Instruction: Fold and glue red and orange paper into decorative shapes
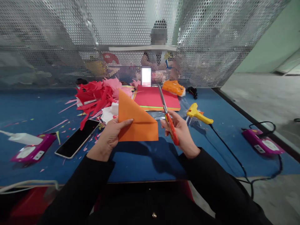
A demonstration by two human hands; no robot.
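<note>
Between the thumb and fingers of my left hand is a folded sheet of orange paper, held above the blue table. Its upper part forms a triangle, and a straight strip runs along the bottom. My right hand grips a pair of scissors with red and orange handles. The blades point up and away from me and look closed. They are just right of the orange paper, apart from it. Behind the paper lies a stack of coloured sheets, red on top.
Red and pink paper strips are heaped at the back left, near a dark phone. A yellow glue gun lies right, its cord trailing to the edge. Purple power strips sit at both sides. A perforated metal panel stands behind.
</note>
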